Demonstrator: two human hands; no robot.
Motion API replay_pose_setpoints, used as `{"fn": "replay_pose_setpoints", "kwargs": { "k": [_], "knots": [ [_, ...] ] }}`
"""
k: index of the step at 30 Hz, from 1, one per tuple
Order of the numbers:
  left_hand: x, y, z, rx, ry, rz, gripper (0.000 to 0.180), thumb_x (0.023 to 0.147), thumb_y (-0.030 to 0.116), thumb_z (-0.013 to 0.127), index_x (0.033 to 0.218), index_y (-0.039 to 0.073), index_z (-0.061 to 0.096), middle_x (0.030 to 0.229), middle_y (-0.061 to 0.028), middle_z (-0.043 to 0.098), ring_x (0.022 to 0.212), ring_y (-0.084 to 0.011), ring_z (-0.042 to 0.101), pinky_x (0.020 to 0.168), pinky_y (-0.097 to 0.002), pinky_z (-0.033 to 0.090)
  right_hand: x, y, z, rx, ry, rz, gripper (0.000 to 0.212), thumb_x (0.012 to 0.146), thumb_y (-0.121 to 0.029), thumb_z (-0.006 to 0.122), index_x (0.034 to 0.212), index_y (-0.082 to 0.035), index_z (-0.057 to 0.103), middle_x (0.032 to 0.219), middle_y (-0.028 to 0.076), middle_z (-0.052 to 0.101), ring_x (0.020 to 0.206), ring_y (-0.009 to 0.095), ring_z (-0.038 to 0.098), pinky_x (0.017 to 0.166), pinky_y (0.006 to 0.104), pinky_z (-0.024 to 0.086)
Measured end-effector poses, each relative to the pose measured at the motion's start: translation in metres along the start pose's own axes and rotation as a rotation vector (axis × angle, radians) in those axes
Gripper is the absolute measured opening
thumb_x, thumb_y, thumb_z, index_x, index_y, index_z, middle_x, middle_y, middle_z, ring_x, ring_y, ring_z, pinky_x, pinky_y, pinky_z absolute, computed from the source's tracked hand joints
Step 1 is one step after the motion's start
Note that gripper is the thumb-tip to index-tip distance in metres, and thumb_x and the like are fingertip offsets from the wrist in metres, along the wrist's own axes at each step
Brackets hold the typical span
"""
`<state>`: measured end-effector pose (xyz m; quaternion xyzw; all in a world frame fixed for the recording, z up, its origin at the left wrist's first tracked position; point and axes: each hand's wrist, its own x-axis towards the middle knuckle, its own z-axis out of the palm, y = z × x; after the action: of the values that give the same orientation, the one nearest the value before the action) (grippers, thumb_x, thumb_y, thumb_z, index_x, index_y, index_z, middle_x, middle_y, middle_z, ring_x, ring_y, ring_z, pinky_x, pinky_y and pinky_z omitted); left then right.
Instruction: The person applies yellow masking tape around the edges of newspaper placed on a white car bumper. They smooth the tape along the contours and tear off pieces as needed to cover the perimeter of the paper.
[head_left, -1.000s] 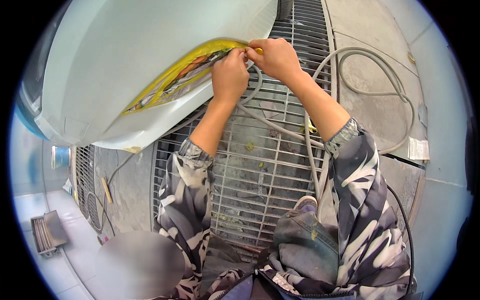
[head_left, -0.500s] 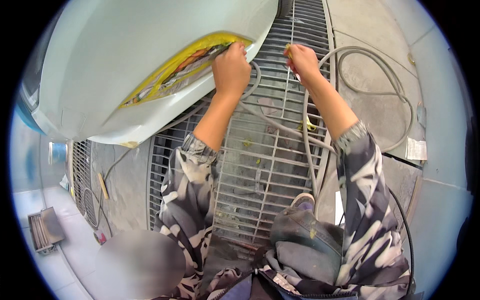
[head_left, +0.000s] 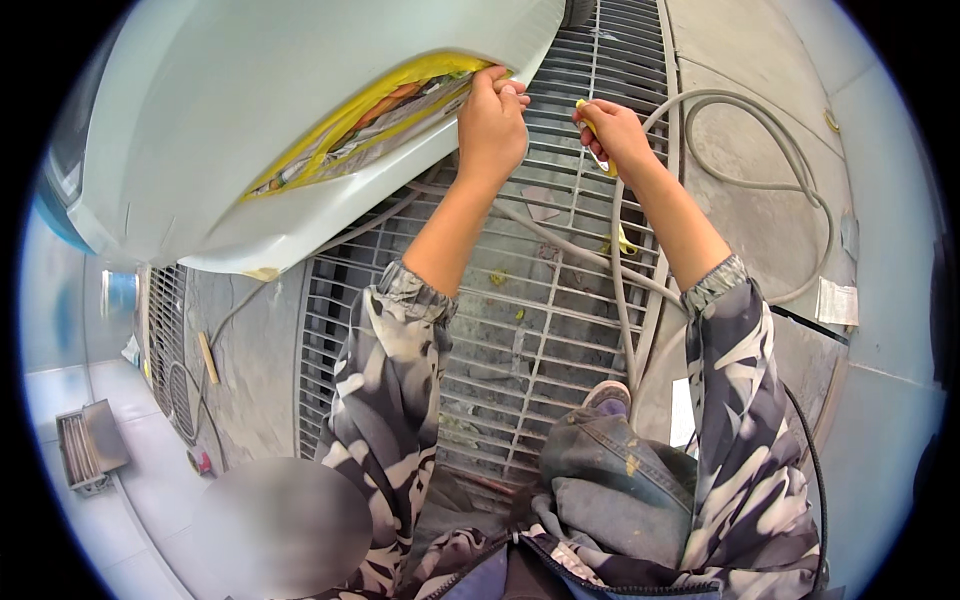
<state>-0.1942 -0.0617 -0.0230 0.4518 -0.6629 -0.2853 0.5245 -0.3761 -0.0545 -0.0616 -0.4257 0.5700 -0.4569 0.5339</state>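
Note:
A pale car body panel (head_left: 330,80), probably a bumper, has a long slanted opening edged with yellow masking tape (head_left: 300,160). Crumpled printed paper (head_left: 395,118) covers the inside of that opening. My left hand (head_left: 492,130) is at the opening's upper right corner, fingers partly spread, with fingertips on or very near the taped edge. To its right and apart from the car, my right hand (head_left: 617,132) is closed around a yellow tape roll (head_left: 598,150), whose rim shows below the fingers. No tape strip can be made out between my hands.
Beneath me lies a metal floor grating (head_left: 500,330). A grey hose (head_left: 720,97) crosses it and loops on the concrete at right. Yellow tape scraps (head_left: 625,241) lie on the grating. My shoe (head_left: 607,395) rests near its right side. A metal box (head_left: 92,447) stands far left.
My left hand has moved right along the opening's top corner, and its fingers have loosened. The right hand has turned and lowered slightly, so more of the tape roll shows.

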Motion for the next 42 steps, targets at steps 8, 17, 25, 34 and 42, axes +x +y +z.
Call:
{"fn": "replay_pose_setpoints", "kwargs": {
  "k": [8,17,25,34,42],
  "knots": [
    [-0.014,-0.017,-0.054,-0.012,-0.09,0.032,0.023,0.099,0.014,0.048,0.111,-0.002,0.06,0.095,-0.013,0.071,0.085,-0.0213,0.069,0.079,-0.0336,0.053,-0.005,0.01,-0.005,-0.102,-0.02,0.034,0.023,0.094,-0.025,0.054,0.091,-0.007,0.066,0.064,0.0,0.055,0.047,0.007,0.044,0.043,0.0225,0.033],
    [-0.043,-0.016,-0.155,-0.219,-0.033,-0.16,0.025,0.103,0.012,0.045,0.105,-0.006,0.063,0.093,-0.0125,0.069,0.081,-0.0159,0.066,0.076,-0.0279,0.054,-0.001,0.014,0.024,-0.334,-0.124,0.02,0.025,0.093,-0.023,0.052,0.097,-0.004,0.069,0.061,0.003,0.059,0.049,0.01,0.053,0.043,0.0266,0.039],
    [-0.055,-0.016,-0.204,-0.319,0.176,-0.082,0.026,0.103,0.013,0.046,0.105,-0.008,0.062,0.097,-0.0169,0.069,0.085,-0.0201,0.067,0.079,-0.0304,0.055,-0.017,-0.009,0.101,-0.548,-0.299,-0.101,0.027,0.092,-0.026,0.055,0.096,-0.004,0.071,0.06,0.004,0.061,0.047,0.01,0.053,0.048,0.0273,0.043],
    [-0.056,-0.017,-0.238,-0.31,0.245,-0.074,0.024,0.102,0.012,0.046,0.1,-0.007,0.062,0.088,-0.0131,0.068,0.077,-0.017,0.064,0.072,-0.0289,0.053,-0.025,-0.011,0.133,-0.737,-0.398,-0.085,0.028,0.093,-0.026,0.054,0.097,-0.006,0.072,0.061,0.004,0.063,0.048,0.01,0.055,0.051,0.0273,0.046],
    [-0.058,-0.008,-0.263,-0.37,0.345,-0.119,0.034,0.101,0.024,0.051,0.099,-0.008,0.063,0.084,-0.0154,0.068,0.074,-0.0198,0.065,0.071,-0.0305,0.055,-0.023,-0.007,0.135,-0.714,-0.437,-0.089,0.026,0.091,-0.023,0.054,0.097,-0.006,0.072,0.061,0.005,0.064,0.046,0.01,0.054,0.05,0.0274,0.046]
  ]
}}
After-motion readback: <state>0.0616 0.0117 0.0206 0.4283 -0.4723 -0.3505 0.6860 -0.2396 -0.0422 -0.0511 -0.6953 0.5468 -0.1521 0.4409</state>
